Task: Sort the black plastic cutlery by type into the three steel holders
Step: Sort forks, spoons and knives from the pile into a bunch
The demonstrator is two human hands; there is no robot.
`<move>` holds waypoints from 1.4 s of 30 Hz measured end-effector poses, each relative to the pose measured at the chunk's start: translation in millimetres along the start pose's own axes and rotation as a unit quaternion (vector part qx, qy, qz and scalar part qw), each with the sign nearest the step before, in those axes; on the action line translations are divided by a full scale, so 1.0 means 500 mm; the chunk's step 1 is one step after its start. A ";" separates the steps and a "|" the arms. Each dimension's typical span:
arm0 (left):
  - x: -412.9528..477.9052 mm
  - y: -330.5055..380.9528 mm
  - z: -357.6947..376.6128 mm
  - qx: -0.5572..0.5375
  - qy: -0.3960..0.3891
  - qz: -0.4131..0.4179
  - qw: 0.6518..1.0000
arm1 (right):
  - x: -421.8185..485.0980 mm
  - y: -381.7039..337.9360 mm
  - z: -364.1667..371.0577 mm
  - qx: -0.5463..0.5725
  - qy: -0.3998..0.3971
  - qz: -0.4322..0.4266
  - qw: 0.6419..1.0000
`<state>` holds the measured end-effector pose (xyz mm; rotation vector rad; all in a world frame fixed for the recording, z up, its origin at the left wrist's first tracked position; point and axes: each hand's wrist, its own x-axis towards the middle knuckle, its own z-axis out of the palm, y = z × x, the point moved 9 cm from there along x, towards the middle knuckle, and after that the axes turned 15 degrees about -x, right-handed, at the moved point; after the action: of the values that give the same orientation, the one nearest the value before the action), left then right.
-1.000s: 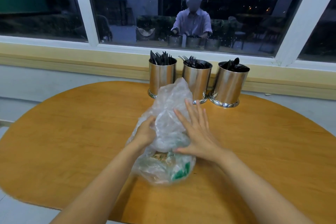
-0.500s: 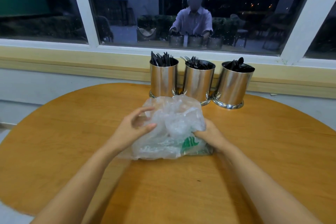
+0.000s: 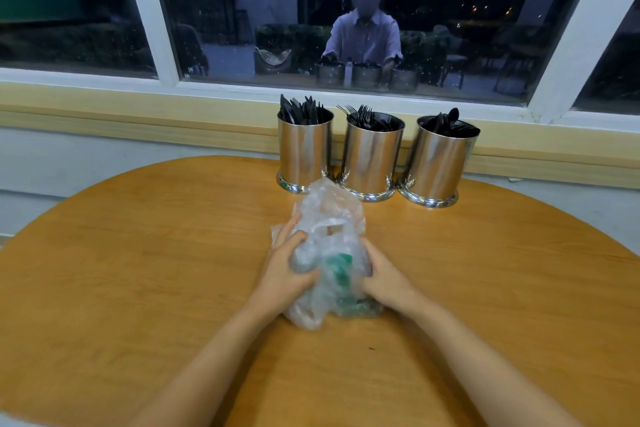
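Item: table [image 3: 138,253], wooden, rounded, set against a sill [image 3: 138,114] below a window [image 3: 242,10].

Holders: three, steel, upright, in a row along the far edge, running left to right and standing just beside one another.
- Left holder [image 3: 304,152]: knives [image 3: 299,109], blades up.
- Middle holder [image 3: 370,156]: forks [image 3: 363,114], tines up.
- Right holder [image 3: 438,163]: spoons [image 3: 448,120], lying lower and tilted.

All the black cutlery in view stands in these holders, one type to each. None lies loose on the table.

Bag [image 3: 329,218]: thin clear plastic with a green print, crumpled into a bundle at mid-table. Its long axis runs away from the person, and its far end rises close to the bases of the left and middle holders. Contents cannot be told through the creases.

Hands: left hand [image 3: 284,274] and right hand [image 3: 384,282] sit close together on opposite flanks of the bag, fingers curled into the plastic — both gripping it.

Bearing: the holders lie straight ahead of the hands, beyond the bag. The left hand is nearer the knives, the right nearer the forks and spoons.

Judgement: sorting looks done or nearly so — the step in hand concerns the bag, not the cutlery.
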<state>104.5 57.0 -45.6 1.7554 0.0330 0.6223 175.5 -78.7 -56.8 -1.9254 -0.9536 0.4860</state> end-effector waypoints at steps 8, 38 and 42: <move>0.001 -0.024 0.065 -0.129 -0.029 -0.120 0.984 | -0.033 -0.014 -0.005 -0.276 0.062 -0.027 0.959; -0.090 0.371 0.631 -0.276 -0.108 -0.102 0.950 | -0.622 -0.080 -0.434 0.075 0.438 0.059 0.894; -0.212 0.405 0.841 -0.253 -0.190 -0.102 0.943 | -0.821 0.027 -0.504 0.090 0.517 0.107 0.844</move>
<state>130.8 -413.5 36.9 1.3205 -0.1962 0.1113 90.2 -542.5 43.7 -1.7403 0.0200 -0.3524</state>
